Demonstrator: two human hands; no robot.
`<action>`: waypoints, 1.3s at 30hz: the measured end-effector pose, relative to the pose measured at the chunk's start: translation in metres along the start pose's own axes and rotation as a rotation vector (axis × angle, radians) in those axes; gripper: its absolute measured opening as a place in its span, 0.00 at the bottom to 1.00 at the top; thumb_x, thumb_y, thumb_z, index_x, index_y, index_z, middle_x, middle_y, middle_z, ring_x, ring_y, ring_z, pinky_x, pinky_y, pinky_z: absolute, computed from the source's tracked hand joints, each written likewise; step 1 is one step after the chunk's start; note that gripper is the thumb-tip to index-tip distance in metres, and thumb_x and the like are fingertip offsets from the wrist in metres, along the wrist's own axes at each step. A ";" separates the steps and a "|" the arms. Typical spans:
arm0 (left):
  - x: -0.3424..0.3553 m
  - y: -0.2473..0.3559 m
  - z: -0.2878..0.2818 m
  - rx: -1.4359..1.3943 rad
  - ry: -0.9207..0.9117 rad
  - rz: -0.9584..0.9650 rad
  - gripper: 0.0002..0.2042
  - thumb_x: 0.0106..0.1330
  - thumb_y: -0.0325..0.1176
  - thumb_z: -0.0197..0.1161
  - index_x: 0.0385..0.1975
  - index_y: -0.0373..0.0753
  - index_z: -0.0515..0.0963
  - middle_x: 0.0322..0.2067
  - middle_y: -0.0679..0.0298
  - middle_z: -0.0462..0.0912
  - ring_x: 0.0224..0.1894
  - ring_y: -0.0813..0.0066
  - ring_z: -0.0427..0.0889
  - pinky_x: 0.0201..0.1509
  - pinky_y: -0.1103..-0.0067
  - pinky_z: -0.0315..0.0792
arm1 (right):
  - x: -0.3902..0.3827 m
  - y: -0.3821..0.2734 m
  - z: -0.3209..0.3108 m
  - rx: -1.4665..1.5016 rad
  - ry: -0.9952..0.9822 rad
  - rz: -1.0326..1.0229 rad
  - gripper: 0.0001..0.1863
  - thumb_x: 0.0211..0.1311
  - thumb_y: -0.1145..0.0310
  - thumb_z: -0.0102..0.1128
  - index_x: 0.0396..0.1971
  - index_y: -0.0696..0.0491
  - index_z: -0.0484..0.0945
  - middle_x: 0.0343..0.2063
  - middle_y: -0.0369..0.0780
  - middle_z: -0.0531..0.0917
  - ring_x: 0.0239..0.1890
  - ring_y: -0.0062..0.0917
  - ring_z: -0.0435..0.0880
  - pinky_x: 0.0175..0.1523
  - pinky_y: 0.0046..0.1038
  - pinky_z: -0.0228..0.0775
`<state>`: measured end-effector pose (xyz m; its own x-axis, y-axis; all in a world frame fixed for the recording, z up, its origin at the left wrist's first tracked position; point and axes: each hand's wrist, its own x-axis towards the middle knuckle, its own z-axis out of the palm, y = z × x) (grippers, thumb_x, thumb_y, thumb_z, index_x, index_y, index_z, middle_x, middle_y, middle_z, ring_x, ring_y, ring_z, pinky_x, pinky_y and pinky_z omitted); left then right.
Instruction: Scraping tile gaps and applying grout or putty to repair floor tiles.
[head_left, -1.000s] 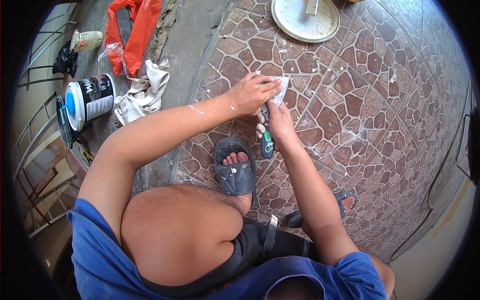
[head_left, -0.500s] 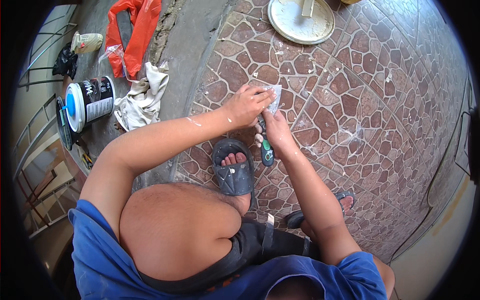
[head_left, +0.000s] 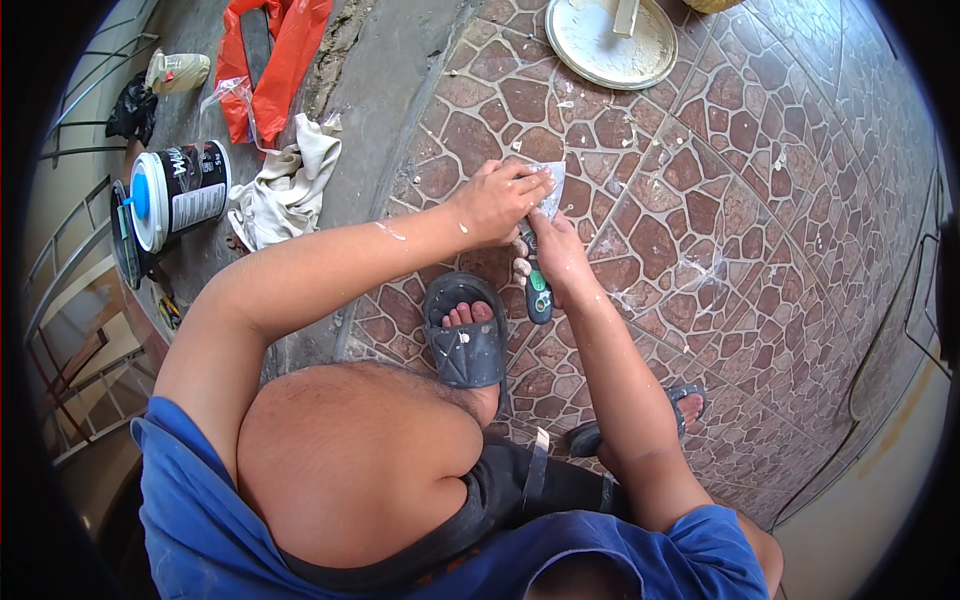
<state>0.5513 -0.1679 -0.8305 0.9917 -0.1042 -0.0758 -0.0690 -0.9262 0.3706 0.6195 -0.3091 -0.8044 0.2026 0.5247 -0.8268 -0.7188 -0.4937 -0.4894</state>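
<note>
My right hand [head_left: 562,260] is closed round the dark, green-marked handle of a putty knife [head_left: 538,292]. The metal blade points away from me and has whitish smears on it. Across that blade lies my left hand [head_left: 500,200], its fingers together and pressed on the metal; its thumb and the underside of the fingers are hidden. Pale residue coats the right fingertips, and white specks dot both forearms. Below the hands, on the patterned tile floor, is my foot in a dark slide sandal [head_left: 466,335].
Ahead lies a round white lid [head_left: 590,62] smeared with cream paste, a flat stick on it. At left are a black-and-white bucket [head_left: 190,195] on its side, a whitish rag [head_left: 288,190], a red plastic bag [head_left: 285,85] and a small cloudy container [head_left: 178,72]. Metal railings stand beyond.
My left fingers have shifted slightly along the blade toward its tip. The putty knife stays in my right hand, and the view has moved a little.
</note>
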 end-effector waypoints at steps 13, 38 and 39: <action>0.007 0.002 -0.001 -0.003 -0.076 -0.030 0.36 0.38 0.30 0.69 0.56 0.40 0.71 0.56 0.64 0.74 0.55 0.68 0.72 0.53 0.68 0.68 | 0.004 -0.001 -0.007 0.077 0.008 -0.047 0.19 0.69 0.60 0.45 0.51 0.58 0.71 0.35 0.38 0.80 0.34 0.18 0.77 0.38 0.22 0.70; 0.006 0.011 0.000 0.041 -0.056 -0.080 0.35 0.40 0.35 0.69 0.55 0.38 0.71 0.55 0.62 0.75 0.51 0.67 0.73 0.50 0.69 0.70 | 0.005 -0.012 -0.024 -0.098 -0.021 0.019 0.14 0.68 0.63 0.48 0.42 0.58 0.74 0.24 0.33 0.78 0.20 0.15 0.75 0.22 0.18 0.65; 0.009 0.011 -0.003 0.048 -0.079 -0.081 0.35 0.40 0.35 0.69 0.55 0.38 0.71 0.55 0.62 0.75 0.51 0.67 0.73 0.49 0.69 0.70 | 0.003 -0.015 -0.025 -0.073 -0.035 0.007 0.14 0.68 0.63 0.48 0.42 0.58 0.74 0.25 0.34 0.79 0.21 0.15 0.75 0.23 0.18 0.66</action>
<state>0.5598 -0.1778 -0.8249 0.9827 -0.0548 -0.1767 0.0039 -0.9487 0.3160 0.6475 -0.3171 -0.8067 0.1732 0.5443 -0.8208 -0.6696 -0.5461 -0.5034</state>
